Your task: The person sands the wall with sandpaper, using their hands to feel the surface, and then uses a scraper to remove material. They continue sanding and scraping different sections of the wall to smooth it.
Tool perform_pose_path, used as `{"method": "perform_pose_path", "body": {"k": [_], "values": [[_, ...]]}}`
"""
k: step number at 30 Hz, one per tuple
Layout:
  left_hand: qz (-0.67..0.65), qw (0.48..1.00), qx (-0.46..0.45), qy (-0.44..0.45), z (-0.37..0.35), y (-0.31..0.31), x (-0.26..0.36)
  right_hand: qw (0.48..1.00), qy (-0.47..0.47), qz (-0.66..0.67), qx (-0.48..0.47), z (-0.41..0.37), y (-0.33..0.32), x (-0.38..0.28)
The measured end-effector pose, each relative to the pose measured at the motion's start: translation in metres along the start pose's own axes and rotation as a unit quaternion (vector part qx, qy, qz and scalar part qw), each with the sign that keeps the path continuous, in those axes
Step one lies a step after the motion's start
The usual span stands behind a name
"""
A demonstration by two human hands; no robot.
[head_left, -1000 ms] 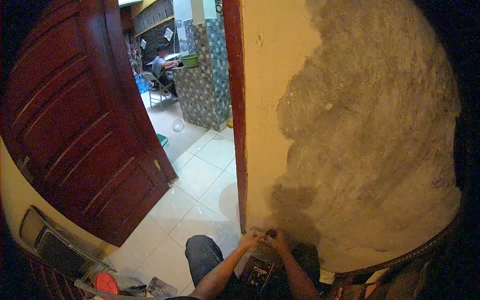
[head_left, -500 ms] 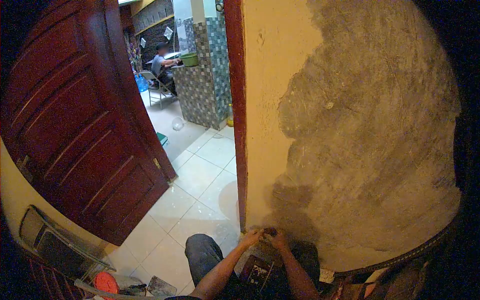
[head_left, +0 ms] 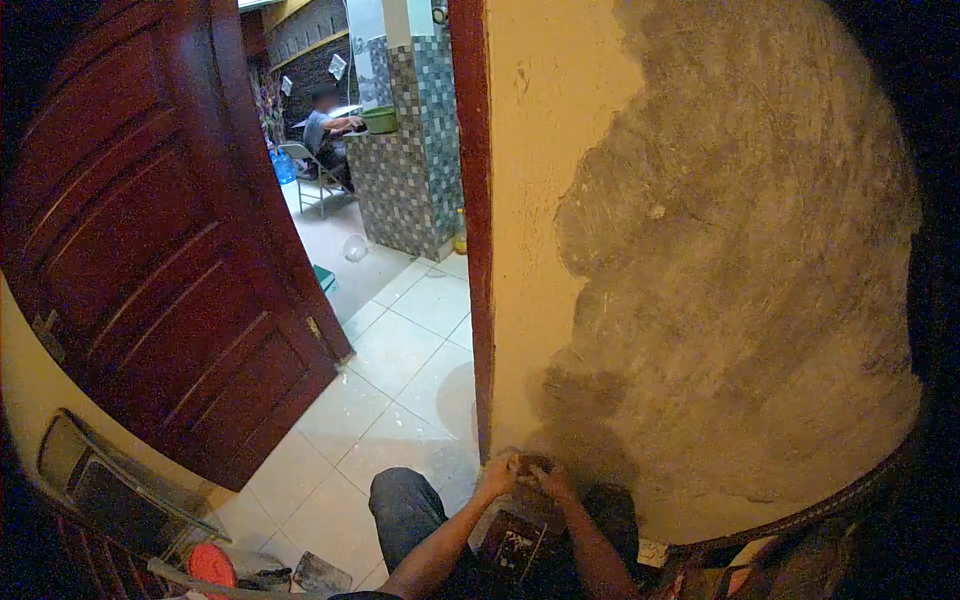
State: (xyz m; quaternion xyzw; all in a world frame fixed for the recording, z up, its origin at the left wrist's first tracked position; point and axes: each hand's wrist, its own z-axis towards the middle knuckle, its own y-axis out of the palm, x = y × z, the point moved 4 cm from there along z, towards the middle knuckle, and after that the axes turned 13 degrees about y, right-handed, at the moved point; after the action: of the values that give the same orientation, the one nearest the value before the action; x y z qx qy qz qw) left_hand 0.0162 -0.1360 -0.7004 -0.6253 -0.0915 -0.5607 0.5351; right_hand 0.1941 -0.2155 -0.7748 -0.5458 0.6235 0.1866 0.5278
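Note:
Low in the view, my left hand (head_left: 499,474) and my right hand (head_left: 549,479) come close together between my knees. A small dark object (head_left: 530,465) sits between the fingers, and both hands seem closed around it. Its details are too small to make out. Below the hands lies a dark rectangular tray or box (head_left: 517,545) with small pale bits in it.
An open dark red door (head_left: 150,250) stands at the left, and a stained wall (head_left: 750,270) rises at the right. Through the doorway, a person (head_left: 320,130) sits by a tiled counter (head_left: 390,195) with a green basin (head_left: 379,120). A folded chair (head_left: 110,480) leans lower left.
My left hand has shifted slightly left and turned, and my right hand has moved a little left. The dark box below has tilted or shifted slightly. The seated person's arm has moved a little.

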Motion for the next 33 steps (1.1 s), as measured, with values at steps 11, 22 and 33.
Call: {"method": "perform_pose_path", "body": {"k": [11,22,33], "values": [[0.052,0.998,-0.014,0.022,0.002,-0.003,0.001,0.997,-0.06,-0.025,-0.042,-0.01,0.002,-0.018],[0.012,1.0,0.001,0.005,0.001,-0.002,-0.001,0.999,0.003,-0.025,0.039,-0.062,-0.01,-0.077],[0.079,0.991,-0.042,-0.097,0.003,-0.019,0.012,0.995,-0.07,0.013,-0.071,0.041,0.035,0.065]]}}
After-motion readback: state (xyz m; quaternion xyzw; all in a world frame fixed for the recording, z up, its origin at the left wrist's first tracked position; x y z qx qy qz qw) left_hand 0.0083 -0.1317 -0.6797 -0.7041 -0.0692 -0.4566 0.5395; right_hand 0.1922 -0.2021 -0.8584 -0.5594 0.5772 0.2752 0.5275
